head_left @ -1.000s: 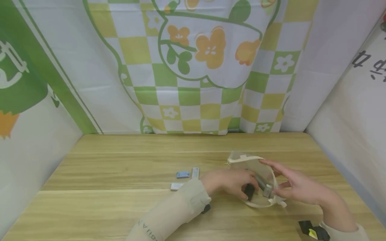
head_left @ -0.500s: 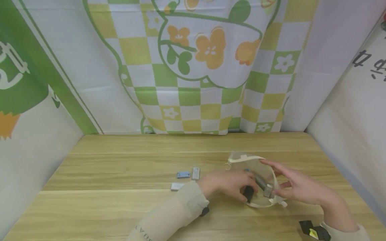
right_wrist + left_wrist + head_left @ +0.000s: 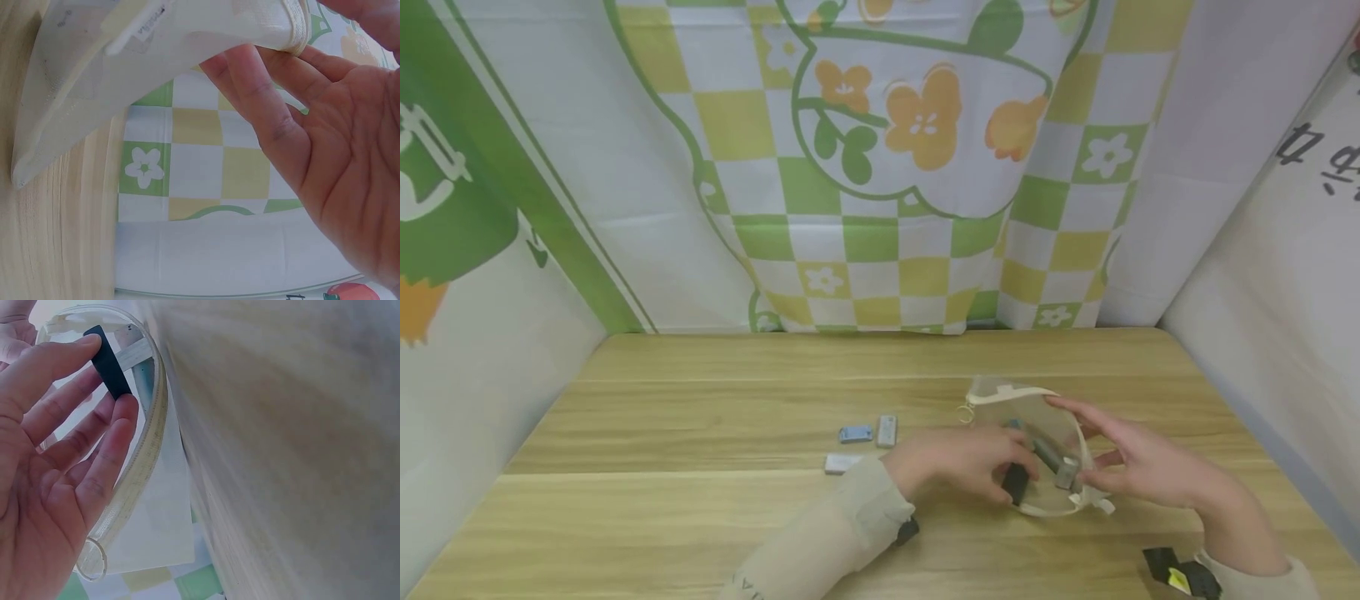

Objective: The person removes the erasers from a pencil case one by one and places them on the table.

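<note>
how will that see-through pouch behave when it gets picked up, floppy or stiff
Probably floppy: the pouch has thin-looking, translucent sides and a rim that bends into a curve. Lifted, its bottom would likely sag, since a silver block and a long grey item lie inside. Its mouth is wide open, so tipping it might spill them.

Soft, muted light is falling evenly across the worktop (image 3: 700,417), and shadows are showing faintly. The left wrist view is dissolving into beige blur at right, while pale light is washing out the translucent zip pouch (image 3: 159,512).
</note>
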`<state>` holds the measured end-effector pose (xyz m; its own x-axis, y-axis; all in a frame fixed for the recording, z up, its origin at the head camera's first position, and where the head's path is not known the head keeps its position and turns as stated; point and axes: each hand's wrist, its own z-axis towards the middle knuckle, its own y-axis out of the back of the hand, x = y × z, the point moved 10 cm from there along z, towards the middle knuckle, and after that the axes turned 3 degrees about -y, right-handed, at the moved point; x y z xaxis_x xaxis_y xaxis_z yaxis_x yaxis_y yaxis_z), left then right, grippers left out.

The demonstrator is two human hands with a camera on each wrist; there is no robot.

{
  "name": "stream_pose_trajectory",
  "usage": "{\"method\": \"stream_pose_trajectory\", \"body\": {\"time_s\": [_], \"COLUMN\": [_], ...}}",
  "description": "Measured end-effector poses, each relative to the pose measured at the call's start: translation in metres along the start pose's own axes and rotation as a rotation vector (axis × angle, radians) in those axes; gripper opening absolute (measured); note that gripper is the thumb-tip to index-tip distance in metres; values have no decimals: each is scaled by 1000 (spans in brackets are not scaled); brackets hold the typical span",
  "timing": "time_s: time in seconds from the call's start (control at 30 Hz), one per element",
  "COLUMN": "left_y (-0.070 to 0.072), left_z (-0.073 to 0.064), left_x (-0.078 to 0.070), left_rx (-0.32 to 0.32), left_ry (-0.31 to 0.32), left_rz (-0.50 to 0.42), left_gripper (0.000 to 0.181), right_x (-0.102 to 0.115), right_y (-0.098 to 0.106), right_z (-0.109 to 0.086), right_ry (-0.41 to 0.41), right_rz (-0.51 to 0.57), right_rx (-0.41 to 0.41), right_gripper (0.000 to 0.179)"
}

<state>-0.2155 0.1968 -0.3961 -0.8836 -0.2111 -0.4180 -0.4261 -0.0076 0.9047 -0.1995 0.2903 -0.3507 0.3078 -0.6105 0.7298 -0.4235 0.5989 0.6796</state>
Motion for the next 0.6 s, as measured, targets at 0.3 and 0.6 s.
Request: {"method": "stream_pose_trajectory", "body": {"time_s": [0.3,0.6], "left_y": [2,4], "left_z": [-7,-15], "left_x": [0,2], "left_rx": [-21,-23], "left_ry": [-10,9], "left_rz": [5,-23], "left_gripper": [45,46], "right_x": [4,2], "right_y": [-2,-2], "right_z": [0,1], "right_ry": [54,14], "right_rz": [19,17], "right_rx": [-5,-10], "right_gripper": [85,85]}}
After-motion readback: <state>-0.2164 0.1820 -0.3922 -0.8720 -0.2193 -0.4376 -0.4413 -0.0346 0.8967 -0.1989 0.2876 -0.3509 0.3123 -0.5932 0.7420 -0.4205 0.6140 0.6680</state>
